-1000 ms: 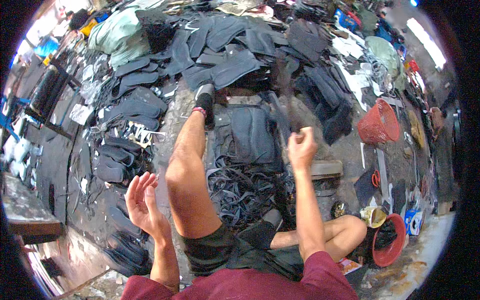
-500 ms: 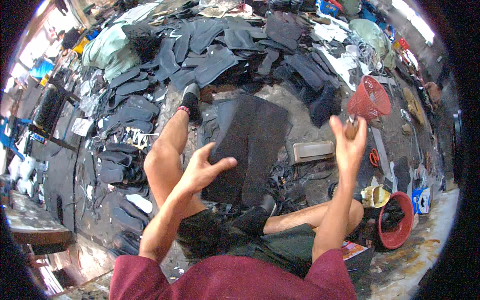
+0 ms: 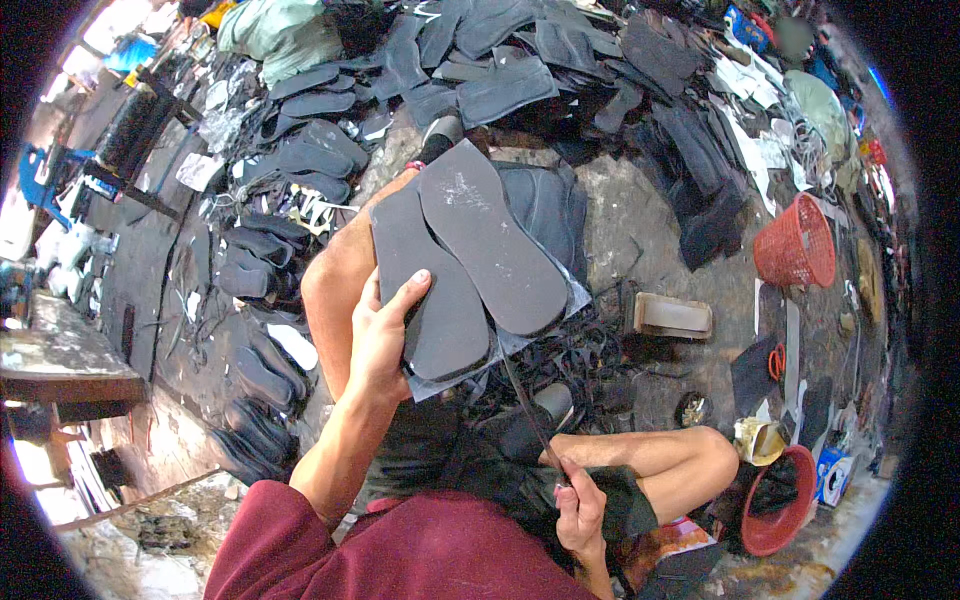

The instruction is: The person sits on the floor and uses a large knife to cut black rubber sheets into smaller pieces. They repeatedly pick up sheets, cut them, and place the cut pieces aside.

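Maroon sleeves frame the nearest part of the view, and just beyond them the right hand (image 3: 580,510) sits low by the lap, fingers curled tight around the handle of a thin blade (image 3: 525,405) whose tip rises toward the work. Above it the left hand (image 3: 385,335) grips a dark grey rubber sheet (image 3: 470,270) with two sole shapes marked side by side, thumb pressed on the face near the heel end and the other fingers hidden behind. The sheet is held up over the bent left knee, tilted toward the head. To cut it cleanly, the judgement is to keep the left thumb well off the outline, brace the sheet against the knee so it cannot flex, and draw the blade along the edge in one steady pull away from the fingers. Farther off lie a small wooden block (image 3: 672,315), a red mesh basket (image 3: 797,243) and heaps of cut dark soles (image 3: 300,160).
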A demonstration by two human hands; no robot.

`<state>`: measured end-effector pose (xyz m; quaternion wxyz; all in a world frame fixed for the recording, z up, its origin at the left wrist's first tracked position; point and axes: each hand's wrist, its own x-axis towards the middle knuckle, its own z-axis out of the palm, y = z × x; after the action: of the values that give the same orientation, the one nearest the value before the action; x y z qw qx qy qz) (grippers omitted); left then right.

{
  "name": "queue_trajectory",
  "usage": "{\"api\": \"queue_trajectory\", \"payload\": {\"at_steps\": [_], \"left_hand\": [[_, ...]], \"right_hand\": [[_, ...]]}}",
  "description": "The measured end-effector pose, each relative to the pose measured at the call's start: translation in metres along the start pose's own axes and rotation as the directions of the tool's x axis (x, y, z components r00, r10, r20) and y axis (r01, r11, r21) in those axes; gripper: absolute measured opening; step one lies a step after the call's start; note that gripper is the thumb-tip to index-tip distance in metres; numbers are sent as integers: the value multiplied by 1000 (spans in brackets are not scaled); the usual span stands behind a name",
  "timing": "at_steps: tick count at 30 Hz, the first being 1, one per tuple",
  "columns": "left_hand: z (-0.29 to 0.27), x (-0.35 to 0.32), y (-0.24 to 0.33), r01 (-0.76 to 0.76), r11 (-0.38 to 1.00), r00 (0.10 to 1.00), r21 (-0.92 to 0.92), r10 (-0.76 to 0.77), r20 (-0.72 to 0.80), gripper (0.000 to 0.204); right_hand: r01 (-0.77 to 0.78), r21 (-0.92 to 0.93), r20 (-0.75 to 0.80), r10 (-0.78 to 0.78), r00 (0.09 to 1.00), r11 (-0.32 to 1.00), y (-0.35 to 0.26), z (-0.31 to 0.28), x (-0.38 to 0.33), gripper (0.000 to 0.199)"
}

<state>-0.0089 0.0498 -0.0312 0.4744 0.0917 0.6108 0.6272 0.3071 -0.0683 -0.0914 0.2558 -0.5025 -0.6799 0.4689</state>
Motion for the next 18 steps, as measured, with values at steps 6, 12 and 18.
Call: {"api": "queue_trajectory", "payload": {"at_steps": [6,12,18], "left_hand": [[-10,-4,-9,-26,999,1000,41,25,12,53],[-11,-12,-14,-15,1000,1000,9,15,9,60],[-22,-12,-17,-67,994,997,90,62,49,66]], "right_hand": [[75,-76,17,-74,997,994,-15,4,21,34],[116,-95,-54,-121,991,989,-18,45,67,34],[208,-221,40,-204,978,953,-1,60,113,21]]}}
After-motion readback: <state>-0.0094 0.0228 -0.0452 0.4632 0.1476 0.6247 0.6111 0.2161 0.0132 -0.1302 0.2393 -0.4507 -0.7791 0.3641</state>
